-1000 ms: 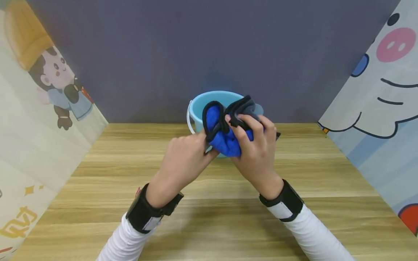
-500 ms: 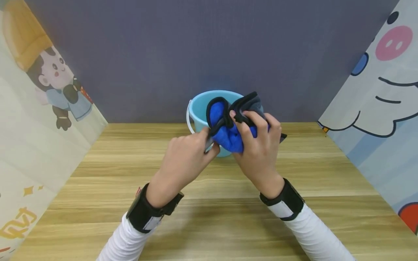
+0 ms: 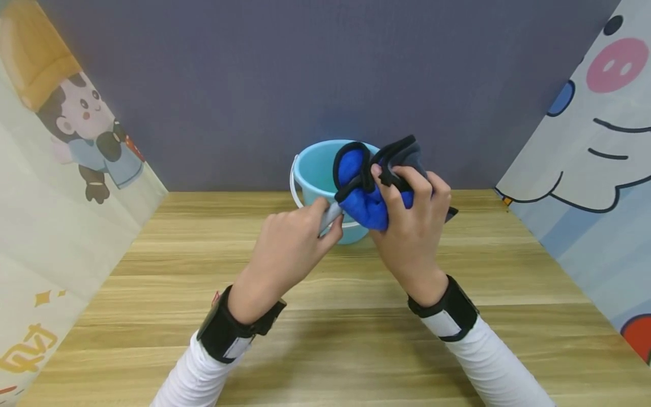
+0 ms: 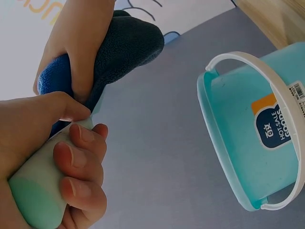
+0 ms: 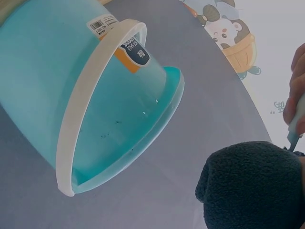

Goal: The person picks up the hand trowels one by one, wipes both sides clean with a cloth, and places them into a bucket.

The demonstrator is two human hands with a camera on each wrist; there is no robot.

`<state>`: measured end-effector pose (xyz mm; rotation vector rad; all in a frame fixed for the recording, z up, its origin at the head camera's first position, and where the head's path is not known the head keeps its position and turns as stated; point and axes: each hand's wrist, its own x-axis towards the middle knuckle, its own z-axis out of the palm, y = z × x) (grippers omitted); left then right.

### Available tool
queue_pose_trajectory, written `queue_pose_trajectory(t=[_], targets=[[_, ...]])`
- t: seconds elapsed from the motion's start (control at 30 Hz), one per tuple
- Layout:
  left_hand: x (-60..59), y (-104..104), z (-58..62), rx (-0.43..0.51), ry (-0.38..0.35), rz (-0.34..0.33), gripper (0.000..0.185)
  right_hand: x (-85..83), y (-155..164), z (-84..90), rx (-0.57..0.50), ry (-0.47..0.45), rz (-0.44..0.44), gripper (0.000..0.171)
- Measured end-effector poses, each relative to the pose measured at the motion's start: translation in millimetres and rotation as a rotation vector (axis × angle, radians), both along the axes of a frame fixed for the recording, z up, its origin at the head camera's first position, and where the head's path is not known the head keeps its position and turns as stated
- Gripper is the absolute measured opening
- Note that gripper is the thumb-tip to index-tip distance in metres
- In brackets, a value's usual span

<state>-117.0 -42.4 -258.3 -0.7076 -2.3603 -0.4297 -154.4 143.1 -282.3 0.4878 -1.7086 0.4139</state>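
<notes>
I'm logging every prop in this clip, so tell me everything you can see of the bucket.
The bucket is small, light turquoise and looks like plastic, with a flared rim and a white bail handle lying down against its side. A dark blue and orange sticker and a barcode label sit on its wall. It stands upright on the wooden table near the grey back wall, open, nothing visible inside. Neither hand touches it.

Fleecy cloth [image 3: 363, 198] (matt), glossy plastic bucket [image 3: 315, 169]
</notes>
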Motion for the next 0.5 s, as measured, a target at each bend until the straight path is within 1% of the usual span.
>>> queue_pose_trajectory(t=[0.23, 0.5], targets=[[0.1, -0.7, -1.2, 0.009, 0.016, -0.007, 0.021, -2.9, 2.5, 2.2, -0.046, 0.016, -0.005, 0.041], [1.5, -1.2, -0.2, 0.016, -0.001, -0.002, 0.023, -4.8, 7.5, 5.0, -0.109, 0.023, 0.009, 0.048]])
